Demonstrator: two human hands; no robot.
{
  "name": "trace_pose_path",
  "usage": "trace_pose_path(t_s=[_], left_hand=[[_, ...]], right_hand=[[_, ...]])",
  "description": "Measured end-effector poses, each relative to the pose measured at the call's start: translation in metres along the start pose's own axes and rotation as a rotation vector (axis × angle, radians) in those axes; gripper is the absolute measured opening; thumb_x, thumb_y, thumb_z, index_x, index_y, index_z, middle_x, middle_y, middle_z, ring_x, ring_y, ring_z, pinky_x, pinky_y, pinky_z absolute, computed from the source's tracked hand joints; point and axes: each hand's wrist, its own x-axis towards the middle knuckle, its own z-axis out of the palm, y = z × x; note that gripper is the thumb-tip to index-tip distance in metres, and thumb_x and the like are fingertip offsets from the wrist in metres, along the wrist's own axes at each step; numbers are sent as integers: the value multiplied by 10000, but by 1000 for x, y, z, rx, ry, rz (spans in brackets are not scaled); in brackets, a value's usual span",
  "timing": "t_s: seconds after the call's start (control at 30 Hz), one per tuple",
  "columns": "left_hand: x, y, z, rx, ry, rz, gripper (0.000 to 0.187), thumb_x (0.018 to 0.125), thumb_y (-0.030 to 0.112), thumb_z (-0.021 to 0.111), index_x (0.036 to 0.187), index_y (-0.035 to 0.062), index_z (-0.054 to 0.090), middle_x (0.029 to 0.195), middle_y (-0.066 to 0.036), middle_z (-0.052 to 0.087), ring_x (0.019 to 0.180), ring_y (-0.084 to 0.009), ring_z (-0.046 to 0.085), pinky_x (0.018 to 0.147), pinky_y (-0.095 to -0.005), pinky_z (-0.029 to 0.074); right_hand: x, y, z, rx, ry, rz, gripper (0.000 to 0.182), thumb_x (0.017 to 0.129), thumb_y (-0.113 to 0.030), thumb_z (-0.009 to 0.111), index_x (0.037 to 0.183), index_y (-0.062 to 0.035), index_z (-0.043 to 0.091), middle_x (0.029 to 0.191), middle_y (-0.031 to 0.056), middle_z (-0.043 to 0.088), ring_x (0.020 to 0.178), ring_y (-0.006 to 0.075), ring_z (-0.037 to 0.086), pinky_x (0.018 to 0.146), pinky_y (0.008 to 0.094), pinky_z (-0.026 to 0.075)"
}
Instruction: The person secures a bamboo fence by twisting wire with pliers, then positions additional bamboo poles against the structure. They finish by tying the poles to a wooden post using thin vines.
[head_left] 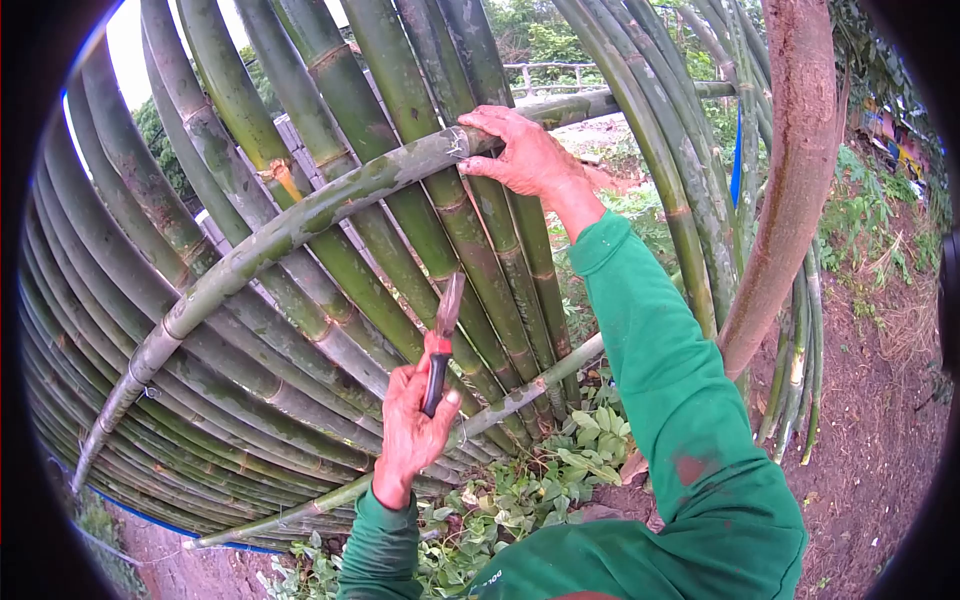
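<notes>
My left hand (pixel 413 425) is closed around the handles of pliers (pixel 440 345), which have red and black grips and point upward in front of the bamboo poles (pixel 425 215). Higher up, my right hand (pixel 525 158) rests over the horizontal bamboo rail (pixel 330 200), thumb below it and fingers on top. Thin wire (pixel 458 143) is wrapped round the rail just left of my right fingertips. The upright green poles stand side by side behind the rail.
A lower bamboo rail (pixel 500 405) crosses the poles near leafy plants (pixel 590 450). At the right, a leaning brown trunk (pixel 785 180) stands beside bundled bamboo (pixel 665 150). Bare soil (pixel 860 400) slopes at the far right.
</notes>
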Motion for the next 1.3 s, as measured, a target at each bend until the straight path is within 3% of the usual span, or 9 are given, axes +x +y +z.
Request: trace_pose_path(t_s=[0.17,0.27,0.53,0.63,0.83,0.9,1.03,1.17,1.3], left_hand=[[126,61,-15,494,469,278,155,785,75,686,923,41,624,1005,-230,522,913,-401,573,742,-472,499],[154,40,-9,819,251,142,228,754,58,655,979,76,623,998,-226,469,896,-415,599,702,-484,517],[147,19,5,703,482,397,305,742,59,670,1040,109,632,1026,-219,484,899,-419,596,717,-487,529],[146,13,9,798,218,-61,327,737,77,687,1057,130,642,1094,-225,508,925,-409,596,719,-476,533],[139,0,25,613,589,345,290,757,79,675,1043,113,637,1025,-215,486,892,-416,592,705,-489,524],[152,-4,28,710,304,-66,296,753,91,688,1044,107,635,1015,-209,486,896,-408,598,728,-488,523],[147,8,35,649,522,251,237,819,125,650,1054,99,626,1015,-246,487,797,-433,616,699,-509,517],[151,-19,38,696,354,-20,216,831,135,645,1043,96,638,1029,-242,501,818,-428,616,710,-505,516],[104,-5,32,637,344,-14,261,791,99,673,1046,82,625,1042,-219,502,889,-396,588,738,-472,522]], right_hand=[[4,13,3,7,27,-91,627,728,-399,828,1258,-121,640,1309,142,604,1221,329,570,1029,411,473],[5,13,2,6,42,-108,594,741,-363,824,1258,-132,644,1294,152,620,1204,331,591,1013,410,491],[6,20,7,-24,117,-197,561,729,-348,830,1199,-91,663,1235,144,649,1149,327,619,974,402,514],[7,15,2,0,75,-154,561,720,-345,836,1191,-88,673,1227,151,655,1145,328,623,982,399,513],[6,21,6,68,94,-140,538,726,-321,834,1184,-85,680,1221,160,657,1134,333,629,968,394,522],[6,17,4,101,39,-115,515,757,-258,822,1221,-100,666,1286,150,623,1001,264,686,735,344,593],[7,22,5,158,20,-79,480,793,-190,800,1244,-110,657,1342,140,588,943,210,710,595,308,638],[6,14,1,183,-2,-46,445,823,-180,774,1244,-100,656,1335,145,592,946,221,709,605,315,636],[2,23,7,154,46,-56,512,764,-291,809,1218,-99,669,1249,171,641,1150,337,621,995,396,506]])
